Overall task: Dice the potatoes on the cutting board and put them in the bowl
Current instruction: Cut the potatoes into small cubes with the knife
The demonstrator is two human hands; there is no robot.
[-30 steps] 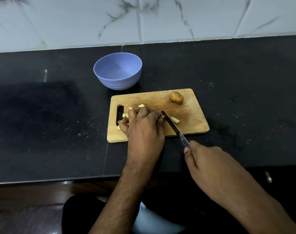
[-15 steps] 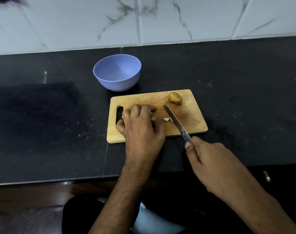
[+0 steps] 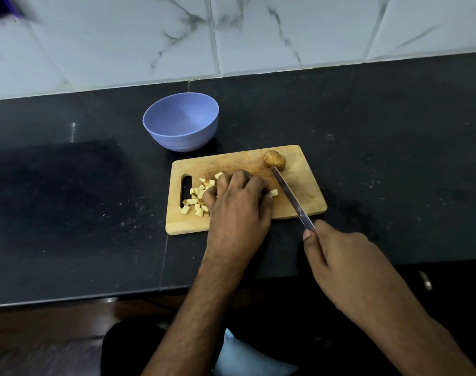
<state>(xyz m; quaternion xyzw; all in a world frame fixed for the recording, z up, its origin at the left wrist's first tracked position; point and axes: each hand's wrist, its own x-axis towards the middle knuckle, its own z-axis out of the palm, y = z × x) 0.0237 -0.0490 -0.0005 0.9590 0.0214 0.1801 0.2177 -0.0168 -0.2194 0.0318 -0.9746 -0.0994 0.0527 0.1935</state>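
Note:
A wooden cutting board (image 3: pixel 299 183) lies on the black counter. Several pale potato dice (image 3: pixel 197 198) are heaped near its handle slot, and one die (image 3: pixel 274 192) lies by my thumb. A whole brown potato (image 3: pixel 274 159) sits at the board's far right corner. My left hand (image 3: pixel 238 207) rests on the board with fingers curled down over potato pieces; what is under the palm is hidden. My right hand (image 3: pixel 348 264) grips the handle of a knife (image 3: pixel 291 198), whose tip reaches the whole potato. The lilac bowl (image 3: pixel 181 122), with nothing in it, stands just beyond the board's left end.
The black counter (image 3: pixel 68 185) stretches wide to both sides, backed by a white marble-tile wall (image 3: pixel 285 31). The counter's front edge runs just below the board, with my lap underneath.
My left hand has drawn back to the right, uncovering the heap of dice by the slot. The knife tip has swung forward up to the whole potato.

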